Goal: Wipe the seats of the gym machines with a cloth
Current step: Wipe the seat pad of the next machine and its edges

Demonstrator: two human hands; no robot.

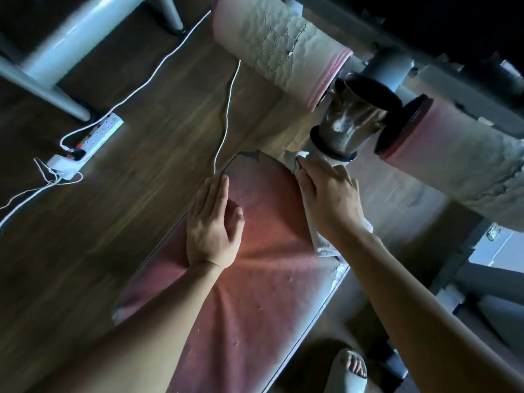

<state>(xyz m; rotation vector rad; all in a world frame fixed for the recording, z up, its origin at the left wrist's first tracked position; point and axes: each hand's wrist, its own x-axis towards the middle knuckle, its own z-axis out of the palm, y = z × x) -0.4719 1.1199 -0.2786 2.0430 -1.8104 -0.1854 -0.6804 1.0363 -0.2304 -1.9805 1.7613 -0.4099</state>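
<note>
Single head-worn camera, wide-angle.
Faces forward and steeply down from close above the red seat [255,279], left hand [211,231] and right hand [331,199] mid-frame.

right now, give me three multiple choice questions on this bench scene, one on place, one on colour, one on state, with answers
1. Where is the cloth?
A) at the right edge of the seat, under the right hand
B) on the floor
C) draped over a roller

2. What colour is the seat?
A) black
B) faded red
C) green

3. How does the left hand lie?
A) clenched round a bar
B) flat on the seat, fingers straight
C) lifted off the seat

Answers: 1 A, white cloth shows on both sides of the right hand; 2 B, the padding looks reddish; 3 B, the palm rests on the padding.
</note>
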